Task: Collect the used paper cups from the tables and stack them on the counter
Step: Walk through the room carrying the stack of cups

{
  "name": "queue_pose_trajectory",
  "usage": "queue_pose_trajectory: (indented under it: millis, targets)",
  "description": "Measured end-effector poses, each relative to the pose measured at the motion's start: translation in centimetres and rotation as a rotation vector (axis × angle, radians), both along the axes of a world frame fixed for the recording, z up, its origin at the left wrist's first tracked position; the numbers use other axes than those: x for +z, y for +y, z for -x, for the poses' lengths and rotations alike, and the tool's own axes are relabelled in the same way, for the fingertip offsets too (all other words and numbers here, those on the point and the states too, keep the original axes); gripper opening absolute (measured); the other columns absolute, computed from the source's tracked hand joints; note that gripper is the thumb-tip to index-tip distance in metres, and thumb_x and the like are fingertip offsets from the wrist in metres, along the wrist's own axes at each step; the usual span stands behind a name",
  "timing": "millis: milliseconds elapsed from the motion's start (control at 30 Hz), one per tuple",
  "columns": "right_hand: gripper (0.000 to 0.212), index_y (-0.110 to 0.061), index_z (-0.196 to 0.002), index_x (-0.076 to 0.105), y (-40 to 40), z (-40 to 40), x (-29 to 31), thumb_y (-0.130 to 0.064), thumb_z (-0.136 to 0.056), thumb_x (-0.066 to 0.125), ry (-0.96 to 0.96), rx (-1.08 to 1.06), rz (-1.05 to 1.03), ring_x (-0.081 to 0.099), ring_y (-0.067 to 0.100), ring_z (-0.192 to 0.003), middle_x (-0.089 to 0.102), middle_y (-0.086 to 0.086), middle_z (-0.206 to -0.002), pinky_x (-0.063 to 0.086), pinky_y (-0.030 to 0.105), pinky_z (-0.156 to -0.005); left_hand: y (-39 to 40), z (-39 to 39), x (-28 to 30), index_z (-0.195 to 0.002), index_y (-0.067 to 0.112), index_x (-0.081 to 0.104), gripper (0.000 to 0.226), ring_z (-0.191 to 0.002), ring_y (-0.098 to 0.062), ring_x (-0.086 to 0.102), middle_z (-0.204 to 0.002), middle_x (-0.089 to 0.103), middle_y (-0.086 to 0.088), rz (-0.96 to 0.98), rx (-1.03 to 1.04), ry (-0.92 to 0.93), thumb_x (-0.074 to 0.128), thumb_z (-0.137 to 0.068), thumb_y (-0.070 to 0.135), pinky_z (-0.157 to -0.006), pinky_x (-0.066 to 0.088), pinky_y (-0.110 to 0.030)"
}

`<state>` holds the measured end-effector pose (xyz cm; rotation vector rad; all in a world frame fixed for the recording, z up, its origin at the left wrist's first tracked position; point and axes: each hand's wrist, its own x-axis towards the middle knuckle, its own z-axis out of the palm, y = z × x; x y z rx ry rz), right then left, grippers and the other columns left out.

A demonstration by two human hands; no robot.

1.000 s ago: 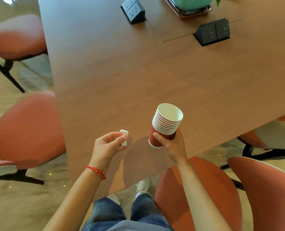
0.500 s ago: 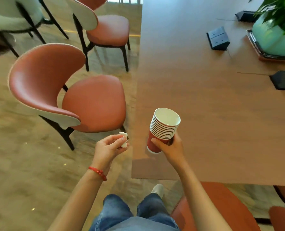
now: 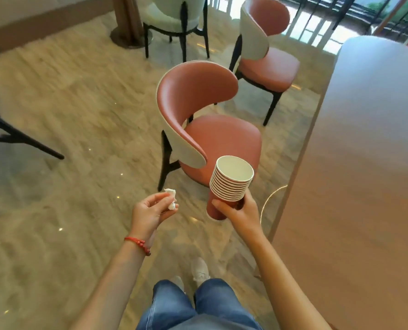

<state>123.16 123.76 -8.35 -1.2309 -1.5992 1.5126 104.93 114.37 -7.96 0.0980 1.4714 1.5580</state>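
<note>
My right hand [image 3: 239, 211] grips the lower part of a stack of red paper cups [image 3: 230, 181] with white insides, tilted slightly to the right, held in the air over the floor. Several cups are nested in the stack. My left hand [image 3: 151, 211] pinches a small crumpled white tissue [image 3: 171, 200] between thumb and fingers, a little left of the cups. Both hands are out in front of my body, apart from each other.
A long brown wooden table [image 3: 365, 163] runs along the right. A red chair [image 3: 203, 129] with a white back stands just ahead, a second red chair [image 3: 267, 55] behind it, a white chair [image 3: 174, 17] farther off. Beige carpet floor [image 3: 67, 115] spreads to the left.
The view has swung left, away from the table, which now lies at the right edge. Both hands keep the same hold on the cups and tissue, now over the floor.
</note>
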Motion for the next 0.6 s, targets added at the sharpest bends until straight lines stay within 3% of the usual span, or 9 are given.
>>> queue_pose_trajectory:
  millis: [200, 300, 400, 600]
  targets:
    - [0.072, -0.022, -0.126, 0.048, 0.8, 8.8, -0.2, -0.036, -0.062, 0.079, -0.002, 0.337, 0.015, 0.058, 0.000, -0.107, 0.062, -0.013, -0.115, 0.050, 0.016, -0.086, -4.6, 4.3, -0.9, -0.085, 0.004, 0.070, 0.009, -0.065, -0.013, 0.067, -0.067, 0.067, -0.005, 0.031, 0.328, 0.004, 0.070, -0.077, 0.006, -0.061, 0.057, -0.021]
    - [0.066, -0.022, -0.125, 0.051, 0.9, 12.6, -0.7, -0.026, -0.067, 0.082, -0.020, 0.501, 0.031, 0.059, 0.000, -0.105, 0.064, -0.011, -0.113, 0.051, 0.017, -0.084, -7.0, 6.0, -1.0, -0.082, 0.006, 0.069, 0.004, -0.063, -0.011, 0.067, -0.062, 0.065, -0.002, 0.046, 0.499, 0.015, 0.068, -0.079, 0.006, -0.061, 0.056, -0.021]
    - [0.068, -0.018, -0.128, 0.050, 0.8, 16.0, -0.8, -0.026, -0.068, 0.081, -0.028, 0.648, 0.048, 0.060, 0.007, -0.108, 0.064, -0.005, -0.116, 0.052, 0.025, -0.088, -8.9, 6.9, -0.9, -0.085, 0.004, 0.069, 0.008, -0.063, -0.010, 0.066, -0.060, 0.063, -0.001, 0.059, 0.640, 0.021, 0.068, -0.078, 0.008, -0.060, 0.056, -0.020]
    - [0.063, -0.020, -0.124, 0.051, -2.2, 22.1, -0.7, -0.023, -0.069, 0.081, -0.039, 0.878, 0.077, 0.062, 0.007, -0.103, 0.065, -0.007, -0.112, 0.053, 0.024, -0.085, -13.6, 7.5, -0.5, -0.080, 0.007, 0.071, 0.004, -0.068, -0.013, 0.068, -0.067, 0.071, -0.002, 0.073, 0.874, 0.044, 0.069, -0.076, 0.007, -0.066, 0.058, -0.026]
